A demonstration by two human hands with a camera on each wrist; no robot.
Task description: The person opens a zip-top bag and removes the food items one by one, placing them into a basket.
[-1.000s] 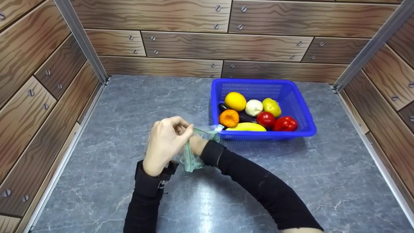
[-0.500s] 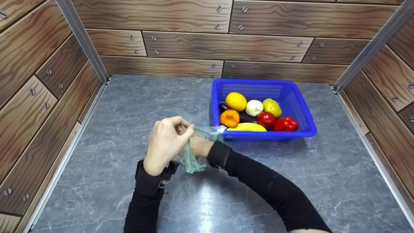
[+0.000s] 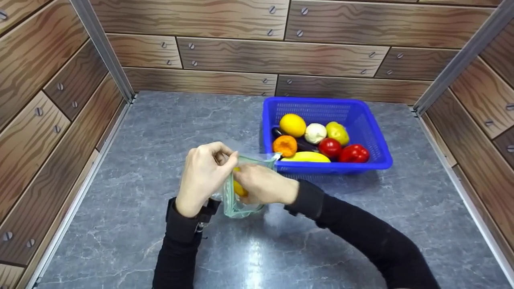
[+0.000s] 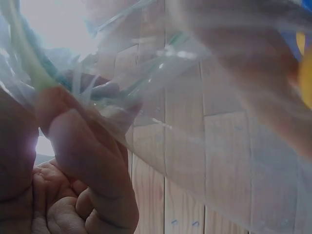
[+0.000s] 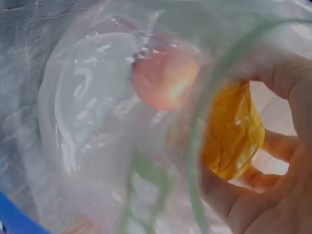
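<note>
My left hand point(image 3: 204, 178) pinches the rim of a clear zip bag point(image 3: 231, 200) with a green seal strip, in front of the basket's left corner. At the bag's mouth, my right hand point(image 3: 268, 184) grips a yellow-orange, creased, roundish fruit or vegetable point(image 5: 236, 134); its exact kind is unclear. Fingers curl around it in the right wrist view. Deeper inside the bag shows a reddish round fruit point(image 5: 165, 78), blurred through the plastic. In the left wrist view, thumb and fingers point(image 4: 83, 146) hold the bag's edge, and the film covers much of that view.
A blue plastic basket point(image 3: 341, 167) stands behind and right of the hands. Inside lie a yellow fruit point(image 3: 292, 125), orange pumpkin-like piece point(image 3: 285, 146), white bulb point(image 3: 315, 133), banana point(image 3: 307, 157), eggplant, tomato, red pepper point(image 3: 354, 153) and green-yellow fruit. Wood-patterned walls enclose the grey tabletop point(image 3: 180, 120).
My right hand has drawn back to the right, from deep in the bag to its mouth, and the yellow-orange item now shows in its fingers. The left hand stays nearly still.
</note>
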